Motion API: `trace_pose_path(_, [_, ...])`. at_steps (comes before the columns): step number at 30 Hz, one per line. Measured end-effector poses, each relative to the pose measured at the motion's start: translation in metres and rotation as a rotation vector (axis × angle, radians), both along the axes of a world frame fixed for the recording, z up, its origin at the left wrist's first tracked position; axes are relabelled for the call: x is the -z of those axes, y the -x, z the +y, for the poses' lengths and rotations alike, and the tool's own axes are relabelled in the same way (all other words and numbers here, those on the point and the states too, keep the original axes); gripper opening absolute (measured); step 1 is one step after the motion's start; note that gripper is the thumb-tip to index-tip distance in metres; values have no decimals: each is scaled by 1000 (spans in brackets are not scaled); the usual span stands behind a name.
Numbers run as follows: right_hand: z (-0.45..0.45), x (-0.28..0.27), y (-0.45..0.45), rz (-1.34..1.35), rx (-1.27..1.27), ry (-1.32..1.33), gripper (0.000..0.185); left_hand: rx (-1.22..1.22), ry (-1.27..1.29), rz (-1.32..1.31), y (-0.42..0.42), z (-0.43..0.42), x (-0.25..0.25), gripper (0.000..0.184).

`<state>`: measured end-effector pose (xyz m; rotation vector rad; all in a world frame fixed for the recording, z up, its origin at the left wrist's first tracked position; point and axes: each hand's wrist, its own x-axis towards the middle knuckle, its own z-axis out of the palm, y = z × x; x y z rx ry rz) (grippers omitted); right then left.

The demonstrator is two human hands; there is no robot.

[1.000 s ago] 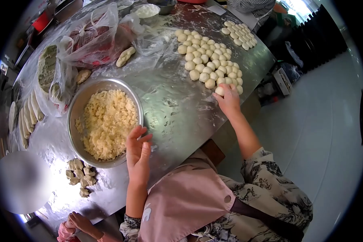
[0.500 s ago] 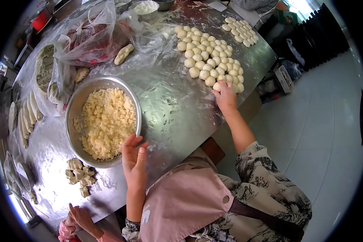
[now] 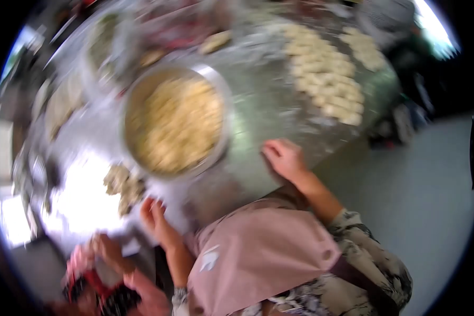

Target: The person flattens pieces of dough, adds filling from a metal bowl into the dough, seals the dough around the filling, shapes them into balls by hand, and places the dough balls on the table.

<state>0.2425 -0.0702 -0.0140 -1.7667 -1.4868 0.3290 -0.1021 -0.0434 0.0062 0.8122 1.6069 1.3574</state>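
Observation:
My left hand (image 3: 159, 221) is over the near edge of the metal table, beside a small cluster of greyish dough pieces (image 3: 123, 184). Its fingers look slightly apart, with nothing visible in them. My right hand (image 3: 284, 158) hovers right of a large metal bowl (image 3: 224, 142), its fingers bent and blurred; whether they hold anything cannot be made out. Yellow crumbly filling (image 3: 181, 126) heaps inside the bowl. Beyond my right hand, many round dough balls (image 3: 326, 76) lie close together in a block, apart from my fingers.
Another person's hands (image 3: 108, 250) are at the table's lower left. Plastic bags (image 3: 174, 23) lie behind the bowl, with a dough piece (image 3: 215, 42) near them. Long dough strips (image 3: 63, 105) lie at left. A smaller dough group (image 3: 363, 47) sits far right on the metal table (image 3: 253, 116).
My right hand has left the dough balls and come back left toward the bowl. My left hand has moved from the bowl's rim to near the greyish pieces. The view has shifted and blurred.

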Motion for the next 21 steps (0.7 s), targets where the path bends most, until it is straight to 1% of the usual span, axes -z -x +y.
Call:
trace_pose_path(2, [14,6,35,2,-55,29,7,-28,-61,317,26,-2,15,33])
trace_pose_path(3, [21,14,47,59,-71,-13,7,-105,-67,438,33,2,23,40])
trace_pose_path(4, [27,18,54,46,-92,-28,6,-176,-58,523,40,5,28,45])
trace_pose_path(5, [31,28,57,18,-96,-48,7,-198,0,657,48,7,32,52])
trace_pose_path(6, [34,34,58,-22,-80,-67,7,-213,27,760,53,11,32,60])
trace_pose_path(8, [33,33,60,4,-84,-38,8,-173,-48,1056,67,19,35,67])
trace_pose_path(11, [32,31,60,-4,-95,-28,8,-203,-59,1192,82,37,36,57])
trace_pose_path(14, [32,28,64,-45,-98,-49,8,-5,83,1045,127,51,46,46])
trace_pose_path(15, [30,27,65,-62,-90,-56,8,-26,45,1037,131,50,40,36])
trace_pose_path(16, [28,28,65,-96,-93,-40,8,-52,67,1066,134,48,37,32])
trace_pose_path(17, [27,30,65,-134,-87,-29,8,-116,122,1006,131,42,32,29])
trace_pose_path(18, [28,32,62,-180,-67,-23,8,-116,60,1017,131,35,36,27])
trace_pose_path(19, [28,32,62,-179,-49,-15,8,-105,32,1012,118,27,31,24])
trace_pose_path(20, [28,32,61,-187,-64,-4,7,-92,59,1005,100,21,28,24])
trace_pose_path(21, [29,30,62,-177,-83,-38,8,-39,-19,947,79,16,27,23])
